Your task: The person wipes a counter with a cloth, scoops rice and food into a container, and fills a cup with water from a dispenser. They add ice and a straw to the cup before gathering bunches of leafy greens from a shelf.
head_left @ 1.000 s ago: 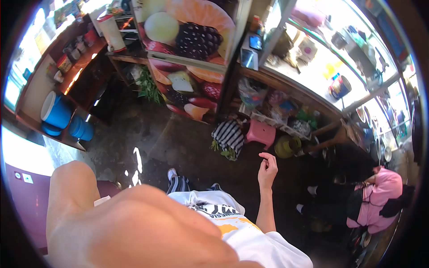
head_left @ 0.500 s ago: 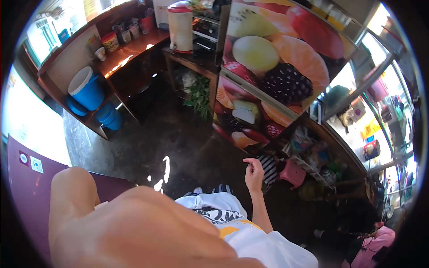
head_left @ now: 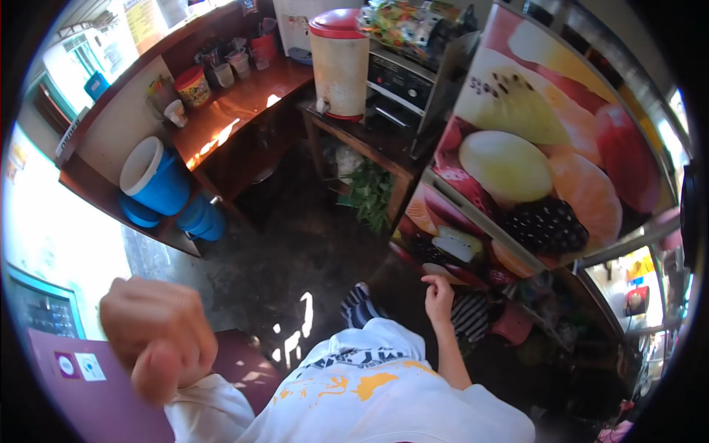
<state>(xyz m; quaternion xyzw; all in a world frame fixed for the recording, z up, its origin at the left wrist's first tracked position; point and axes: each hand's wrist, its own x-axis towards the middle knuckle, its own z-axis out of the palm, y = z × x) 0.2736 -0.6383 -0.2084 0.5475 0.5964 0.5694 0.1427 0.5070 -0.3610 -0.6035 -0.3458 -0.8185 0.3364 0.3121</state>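
Fruit-print panel (head_left: 546, 170) just beyond right hand (head_left: 439, 289), fingers loosely curled, holding nothing, nearer of the two. Left hand (head_left: 159, 336) fisted, empty, raised well apart over maroon surface (head_left: 111, 402).

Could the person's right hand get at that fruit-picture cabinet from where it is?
Probably yes. The right hand hangs open and empty right beside the lower edge of the fruit-picture cabinet, with nothing between them, though I cannot tell if they touch. The left hand is a raised fist, far off.
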